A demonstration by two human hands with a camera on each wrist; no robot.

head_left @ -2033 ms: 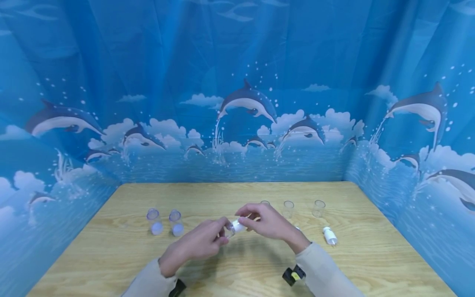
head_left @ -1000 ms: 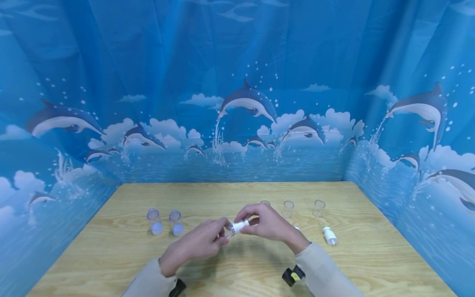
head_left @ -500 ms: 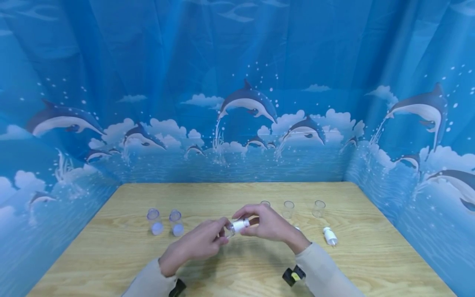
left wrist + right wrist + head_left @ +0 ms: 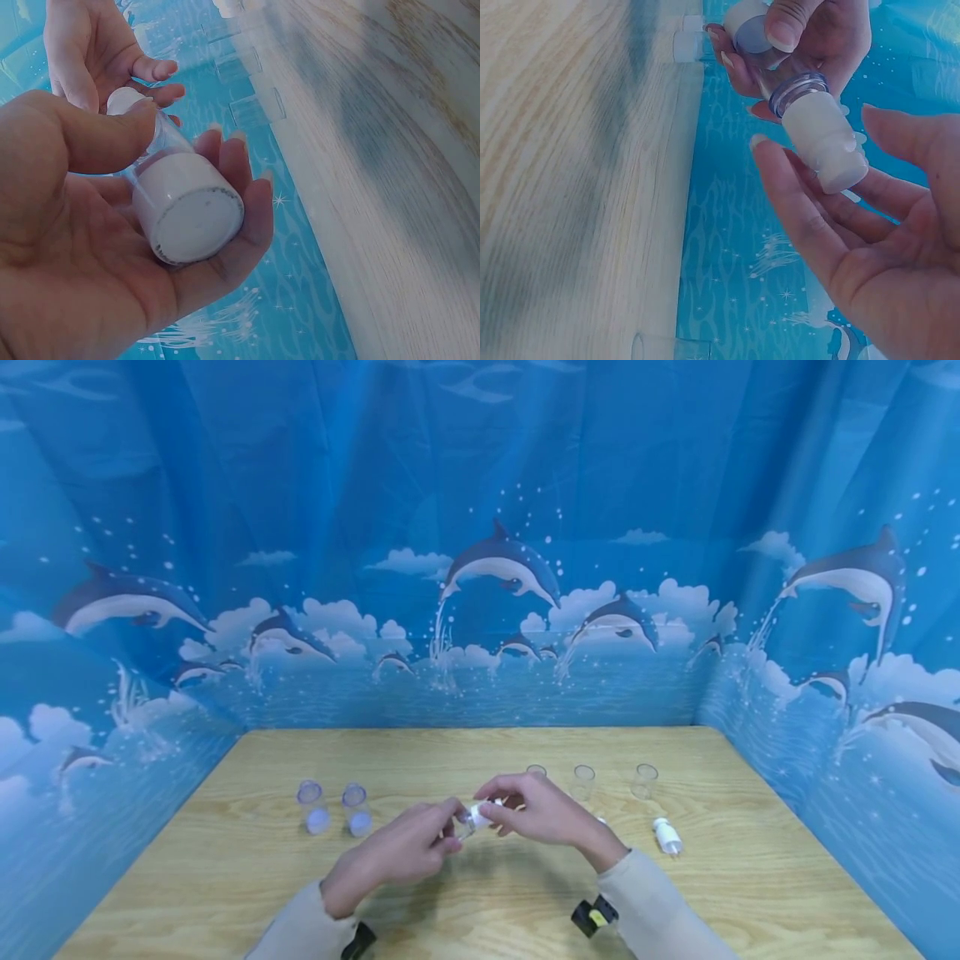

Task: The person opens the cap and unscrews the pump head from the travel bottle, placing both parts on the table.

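Note:
My left hand point(image 4: 405, 847) holds a small clear bottle point(image 4: 776, 67) with a white base point(image 4: 195, 206), its fingers and thumb curled round the body. A white ribbed pump-style top point(image 4: 821, 135) sits at the bottle's purple-tinted neck ring point(image 4: 799, 86). The bottle is tilted, its top toward my right hand point(image 4: 536, 810). In the right wrist view, my right hand's thumb and index finger stand apart around the top, without pinching it. Whether its other fingers touch the top's underside is hard to tell.
Two clear bottles with purple rims point(image 4: 310, 793) and white bases stand at the left. Three clear cups point(image 4: 644, 783) are in a row at the back right. A white pump top point(image 4: 666, 837) lies in front; another is mostly hidden behind my right wrist. Dolphin-print curtains point(image 4: 480, 677) surround the wooden table point(image 4: 480, 927).
My right fingers and thumb have shifted along the white top, and the thumb now covers more of it in the head view. My left hand and the bottle stay in place.

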